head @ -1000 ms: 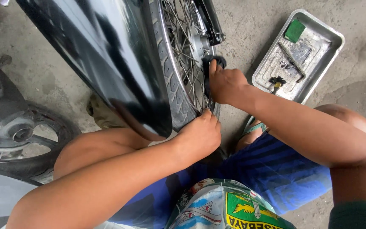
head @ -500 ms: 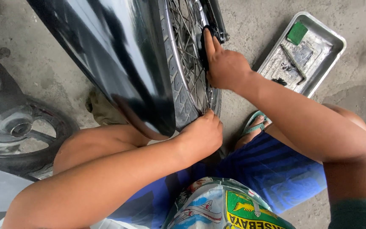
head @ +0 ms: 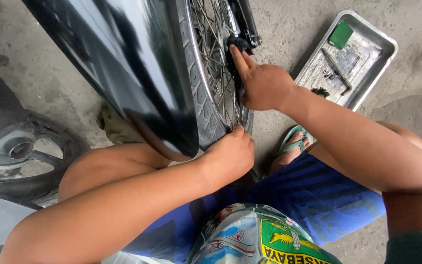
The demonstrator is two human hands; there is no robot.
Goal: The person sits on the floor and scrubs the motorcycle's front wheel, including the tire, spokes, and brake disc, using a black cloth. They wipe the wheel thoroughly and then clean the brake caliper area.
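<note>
A spoked motorcycle wheel (head: 210, 68) with a black tyre stands in front of me under a glossy black fender (head: 123, 63). My left hand (head: 230, 154) grips the tyre and rim at the wheel's bottom edge. My right hand (head: 262, 83) reaches into the spokes, fingers pressed on a dark cloth (head: 235, 46) held against the hub area. Most of the cloth is hidden behind my fingers and the spokes.
A metal tray (head: 382, 41) lies on the concrete at the upper right, holding a green pad (head: 341, 35) and small tools. Another motorcycle's wheel (head: 20, 146) stands at the left. My foot in a green sandal (head: 291, 146) rests below the tray.
My right hand has moved up the wheel from the rim toward the hub, carrying the dark cloth. The left hand has stayed on the tyre.
</note>
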